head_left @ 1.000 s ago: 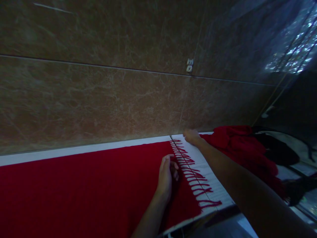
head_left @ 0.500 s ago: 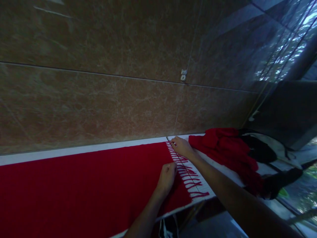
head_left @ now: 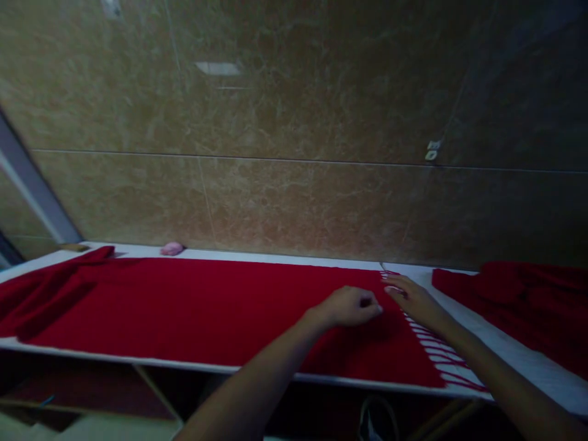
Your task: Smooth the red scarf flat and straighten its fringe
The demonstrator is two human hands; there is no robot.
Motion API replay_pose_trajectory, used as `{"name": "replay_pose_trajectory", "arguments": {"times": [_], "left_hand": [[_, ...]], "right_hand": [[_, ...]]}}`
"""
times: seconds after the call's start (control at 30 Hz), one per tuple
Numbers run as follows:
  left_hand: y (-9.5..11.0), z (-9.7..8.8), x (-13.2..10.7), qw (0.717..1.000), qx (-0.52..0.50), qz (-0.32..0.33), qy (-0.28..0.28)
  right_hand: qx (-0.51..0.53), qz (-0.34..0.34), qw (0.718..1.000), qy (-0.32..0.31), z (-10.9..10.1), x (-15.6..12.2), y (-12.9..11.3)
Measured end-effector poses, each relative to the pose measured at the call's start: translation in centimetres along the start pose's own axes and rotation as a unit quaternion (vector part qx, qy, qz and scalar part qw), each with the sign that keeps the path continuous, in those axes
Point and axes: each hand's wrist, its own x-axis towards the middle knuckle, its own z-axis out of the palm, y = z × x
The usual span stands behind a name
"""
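A long red scarf [head_left: 220, 312] lies spread along a narrow white table, its left part in loose folds. White and red fringe strands [head_left: 429, 349] run down its right end. My left hand [head_left: 351, 306] hovers over or rests on the scarf near that end, fingers curled into a pinch; whatever it may hold is too small to make out. My right hand [head_left: 411, 298] is over the upper fringe, fingers stretched leftward and slightly apart, nothing visible in them. Its forearm crosses part of the fringe.
A second heap of red cloth [head_left: 528, 306] lies at the right. By the marbled tile wall [head_left: 294, 202] a pink lump [head_left: 171, 248] sits on the table's back edge. A brown block [head_left: 73, 247] is at the far left. Below the front edge are dark shelves [head_left: 92, 392].
The view has swung left, showing the scarf's folded left part. My right hand has loosened from its pinch at the top of the fringe. My left hand has risen toward it, still curled.
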Motion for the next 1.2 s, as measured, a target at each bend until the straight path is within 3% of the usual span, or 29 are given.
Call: {"name": "replay_pose_trajectory", "arguments": {"times": [0.1, 0.2, 0.27, 0.33, 0.43, 0.53, 0.63, 0.77, 0.9, 1.2], "left_hand": [[-3.3, -7.2, -3.3, 0.994, 0.100, -0.020, 0.038], [-6.4, -13.8, -6.6, 0.967, 0.227, -0.112, 0.005], [-8.2, -16.8, -8.2, 0.940, 0.293, -0.173, -0.010], [-9.6, -18.4, -9.2, 0.909, 0.338, -0.241, -0.023], [-11.3, -18.6, -9.6, 0.883, 0.358, -0.301, -0.044], [-12.5, -17.6, -9.0, 0.884, 0.353, -0.301, -0.050], [-13.6, -16.8, -8.4, 0.884, 0.348, -0.305, -0.063], [-14.8, -16.3, -8.1, 0.878, 0.351, -0.313, -0.084], [-15.6, -16.4, -8.2, 0.877, 0.348, -0.317, -0.097], [-15.4, -16.7, -8.3, 0.879, 0.354, -0.305, -0.093]], "right_hand": [[-0.033, 0.007, 0.999, -0.015, 2.4, 0.5, -1.8], [-0.071, 0.016, 0.996, -0.043, 4.7, 1.6, -4.0], [-0.094, 0.044, 0.992, -0.066, 6.0, 2.6, -5.7], [-0.108, 0.081, 0.986, -0.099, 7.1, 3.5, -7.9], [-0.106, 0.070, 0.983, -0.135, 8.7, 3.6, -11.9], [-0.081, -0.013, 0.984, -0.155, 10.4, 2.1, -15.6], [-0.069, -0.054, 0.977, -0.192, 11.9, 0.1, -17.4], [-0.076, -0.074, 0.971, -0.216, 12.7, -1.5, -17.5], [-0.091, -0.075, 0.968, -0.223, 12.2, -1.7, -17.1], [-0.096, -0.112, 0.968, -0.202, 11.6, -3.5, -15.8]]}}
